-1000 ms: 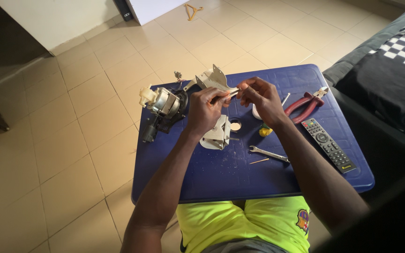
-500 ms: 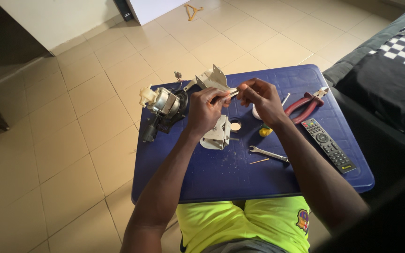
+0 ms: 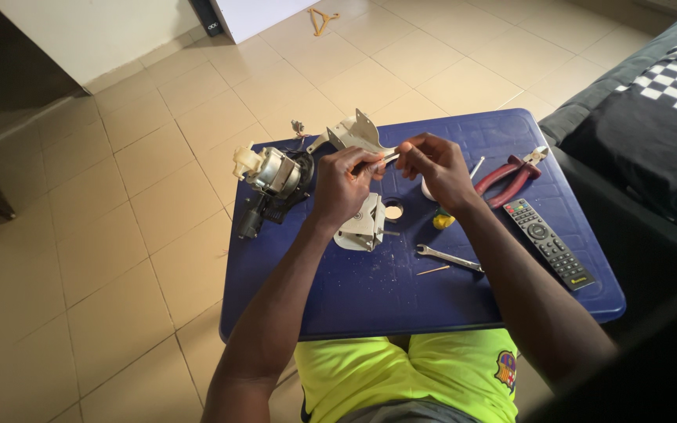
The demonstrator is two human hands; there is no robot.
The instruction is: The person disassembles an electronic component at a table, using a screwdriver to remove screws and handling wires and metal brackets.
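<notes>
Holding a thin light-coloured rod (image 3: 385, 159) between both hands above the blue table (image 3: 401, 301): the left hand (image 3: 344, 182) pinches one end, fingers curled tight round it; the right hand (image 3: 432, 166) grips the other end with thumb and forefinger. The rod lies roughly level, well up over the far half of the table. What kind of small part it is cannot be told.

Just behind the grip: a grey plastic housing (image 3: 354, 133), tilted, near the table's far edge.

Directly below the left hand: a second grey plastic housing piece (image 3: 362, 227), resting on the table top.

Beside that piece, under the grip: a small round opening (image 3: 393, 211) in the table top.

Left of the grip: a small motor (image 3: 272, 176) with a pale metal body on a black mount, lying on the table's left edge.

Below the right hand: a small yellow object (image 3: 442, 221); nearer the person, a steel spanner (image 3: 448, 257) and a thin stick (image 3: 432, 270).

Right of the grip: red-handled pliers (image 3: 511, 176), then a black remote control (image 3: 548, 243), both flat on the table.

Beyond the table: tiled floor (image 3: 119, 235).

Nearest the camera: yellow-green shorts (image 3: 409, 376).
</notes>
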